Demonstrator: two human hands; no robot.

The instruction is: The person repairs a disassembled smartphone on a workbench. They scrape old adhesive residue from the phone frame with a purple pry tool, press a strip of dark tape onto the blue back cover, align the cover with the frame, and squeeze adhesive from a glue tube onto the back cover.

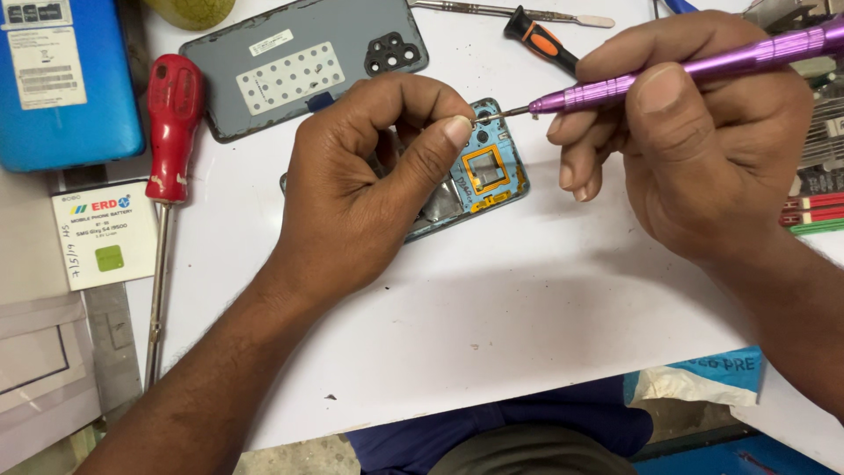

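An opened phone (485, 180) lies back-up on the white table (527, 308), its blue inner frame and a yellow-edged square part showing. My left hand (369, 185) rests on the phone's left half, thumb and forefinger pinched at the tip of a purple screwdriver (686, 69). My right hand (703, 141) grips that screwdriver, its thin metal bit touching the phone's top edge near the camera cut-out. Most of the phone's left part is hidden under my left hand.
The phone's grey back cover (299, 66) lies behind. A red-handled screwdriver (171, 132) lies at the left beside a white battery pack (104, 233) and a blue box (66, 84). An orange-black tool (541, 40) and metal spudger (510, 10) lie at the back.
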